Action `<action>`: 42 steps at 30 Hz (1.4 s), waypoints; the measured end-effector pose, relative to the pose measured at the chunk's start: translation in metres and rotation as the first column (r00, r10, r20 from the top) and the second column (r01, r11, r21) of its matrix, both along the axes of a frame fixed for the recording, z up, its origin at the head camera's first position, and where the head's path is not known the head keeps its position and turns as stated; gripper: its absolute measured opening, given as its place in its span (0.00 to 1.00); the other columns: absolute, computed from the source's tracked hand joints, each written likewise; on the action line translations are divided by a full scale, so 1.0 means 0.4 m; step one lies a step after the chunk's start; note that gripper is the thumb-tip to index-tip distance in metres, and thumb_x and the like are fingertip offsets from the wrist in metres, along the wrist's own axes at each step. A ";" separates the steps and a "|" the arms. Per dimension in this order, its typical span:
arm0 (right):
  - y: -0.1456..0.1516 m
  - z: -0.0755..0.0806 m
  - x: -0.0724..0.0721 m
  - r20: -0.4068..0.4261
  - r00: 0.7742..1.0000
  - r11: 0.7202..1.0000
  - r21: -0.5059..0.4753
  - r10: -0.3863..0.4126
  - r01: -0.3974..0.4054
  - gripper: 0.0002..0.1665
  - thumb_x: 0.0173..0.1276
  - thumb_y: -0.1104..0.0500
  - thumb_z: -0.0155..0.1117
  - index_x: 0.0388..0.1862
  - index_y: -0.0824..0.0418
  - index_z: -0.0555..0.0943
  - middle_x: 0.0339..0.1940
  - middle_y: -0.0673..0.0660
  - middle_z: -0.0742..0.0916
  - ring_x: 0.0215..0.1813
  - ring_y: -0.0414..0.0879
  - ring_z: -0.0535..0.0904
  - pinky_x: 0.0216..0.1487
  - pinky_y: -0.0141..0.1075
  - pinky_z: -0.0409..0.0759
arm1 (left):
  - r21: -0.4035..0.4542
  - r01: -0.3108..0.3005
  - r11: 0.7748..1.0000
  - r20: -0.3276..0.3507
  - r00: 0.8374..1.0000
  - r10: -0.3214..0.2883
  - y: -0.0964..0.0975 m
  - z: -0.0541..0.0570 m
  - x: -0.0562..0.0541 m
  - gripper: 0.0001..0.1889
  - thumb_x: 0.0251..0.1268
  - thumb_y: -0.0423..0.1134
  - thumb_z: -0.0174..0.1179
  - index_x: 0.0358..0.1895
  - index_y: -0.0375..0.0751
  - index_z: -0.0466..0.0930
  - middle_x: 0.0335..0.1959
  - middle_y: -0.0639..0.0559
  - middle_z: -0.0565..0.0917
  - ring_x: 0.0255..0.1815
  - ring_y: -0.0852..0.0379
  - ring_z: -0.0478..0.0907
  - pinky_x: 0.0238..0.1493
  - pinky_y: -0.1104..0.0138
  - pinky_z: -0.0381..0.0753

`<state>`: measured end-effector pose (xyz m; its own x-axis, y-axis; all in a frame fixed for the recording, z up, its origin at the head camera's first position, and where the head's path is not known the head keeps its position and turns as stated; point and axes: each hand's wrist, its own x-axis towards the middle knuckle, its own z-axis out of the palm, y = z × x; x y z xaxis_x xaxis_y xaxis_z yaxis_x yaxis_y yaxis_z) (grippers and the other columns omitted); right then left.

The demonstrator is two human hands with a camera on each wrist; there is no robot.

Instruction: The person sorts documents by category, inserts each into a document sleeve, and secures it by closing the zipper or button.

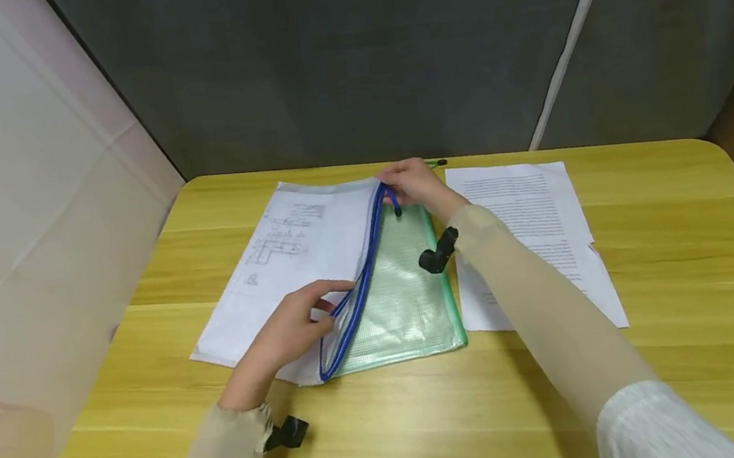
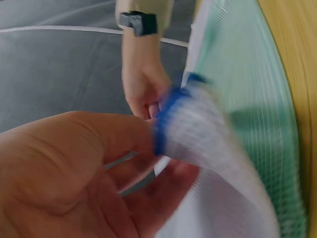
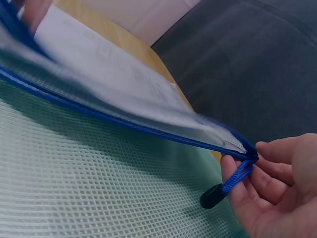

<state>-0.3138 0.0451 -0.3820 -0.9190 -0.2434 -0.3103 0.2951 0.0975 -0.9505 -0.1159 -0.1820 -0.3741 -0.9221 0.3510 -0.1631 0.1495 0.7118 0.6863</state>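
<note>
A clear mesh zipper pouch with a blue zipper point(image 1: 360, 298) lies partly over a green mesh zipper pouch point(image 1: 409, 292). Its zipper side gapes, and a white sheet with printed diagrams point(image 1: 286, 243) shows through it. Near the lower end of that opening, my left hand point(image 1: 293, 326) pinches the blue edge between thumb and fingers, lifting one layer. At the far corner, the right hand point(image 1: 411, 181) holds the zipper's end between thumb and fingers. From there a blue cord pull with a black tip point(image 3: 213, 196) hangs down, seen close in the right wrist view.
Right of the pouches, printed paper point(image 1: 526, 240) lies on the wooden table point(image 1: 687, 258), partly beneath the right forearm. The green pouch's cord pull point(image 1: 436, 163) sticks out at the back edge. A dark curtain point(image 1: 319, 59) hangs behind, and a pale one point(image 1: 25, 187) at left.
</note>
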 end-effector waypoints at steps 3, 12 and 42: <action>-0.002 0.004 0.002 0.007 1.000 0.999 0.030 0.022 -0.023 0.20 0.75 0.60 0.59 0.62 0.66 0.79 0.35 0.53 0.82 0.33 0.40 0.82 0.46 0.34 0.86 | -0.089 0.070 0.994 0.012 0.998 -0.069 -0.003 0.000 -0.022 0.27 0.61 0.23 0.53 0.65 0.39 0.75 0.64 0.39 0.77 0.51 0.46 0.80 0.47 0.59 0.80; 0.001 0.005 0.006 0.044 0.999 0.999 0.035 0.001 -0.003 0.19 0.75 0.61 0.59 0.62 0.66 0.79 0.39 0.55 0.81 0.34 0.42 0.83 0.41 0.30 0.85 | -0.156 0.194 0.969 0.117 0.977 -0.177 0.019 0.001 -0.130 0.21 0.67 0.34 0.60 0.62 0.33 0.76 0.53 0.40 0.80 0.50 0.48 0.80 0.54 0.56 0.79; -0.010 0.006 0.023 0.118 0.992 0.996 0.089 -0.042 0.032 0.19 0.74 0.59 0.60 0.62 0.61 0.81 0.34 0.53 0.83 0.29 0.38 0.81 0.27 0.25 0.78 | 0.402 -0.398 0.824 0.241 0.915 0.324 0.239 -0.066 -0.306 0.18 0.73 0.39 0.59 0.55 0.28 0.80 0.47 0.35 0.88 0.34 0.58 0.88 0.33 0.70 0.86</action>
